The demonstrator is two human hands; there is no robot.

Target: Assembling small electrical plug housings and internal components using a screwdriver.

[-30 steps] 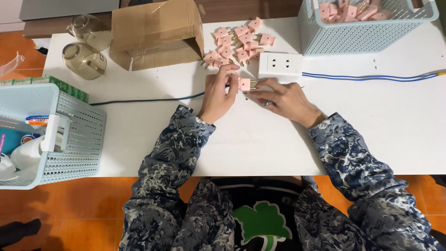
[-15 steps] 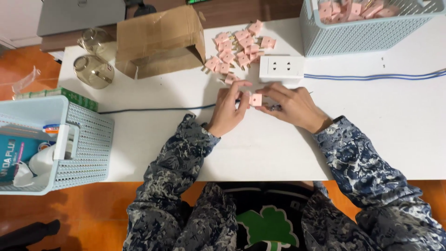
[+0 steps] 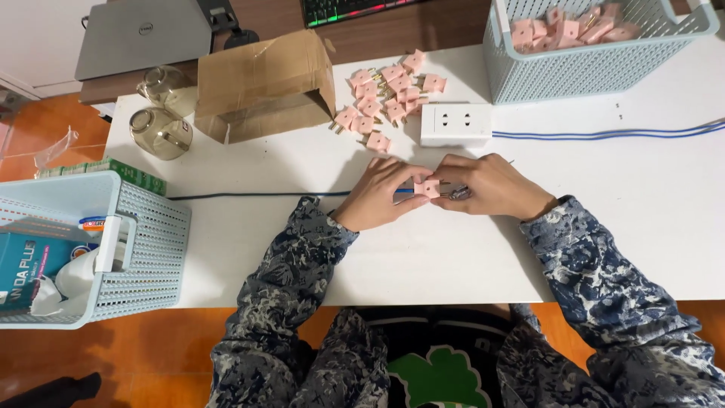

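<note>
My left hand [image 3: 381, 195] and my right hand [image 3: 489, 185] meet at the middle of the white table [image 3: 302, 227]. Both pinch one small pink plug adapter [image 3: 427, 188] between their fingertips. A slim metal tool [image 3: 458, 193] lies under my right fingers; whether that hand grips it I cannot tell. Just beyond the hands stands a white socket block [image 3: 455, 124] with a blue cable [image 3: 604, 134] running right. A loose pile of pink adapters [image 3: 385, 94] lies left of the block.
A light blue basket [image 3: 596, 57] holding more pink adapters stands at the back right. An open cardboard box [image 3: 264, 87] and two glass cups [image 3: 160, 132] sit at the back left. Another blue basket [image 3: 143, 249] with packets overhangs the left edge. A laptop [image 3: 143, 34] lies behind.
The view has shifted, so the table sits lower in frame. Both hands stay together on the pink adapter, which now shows face-up between the fingertips.
</note>
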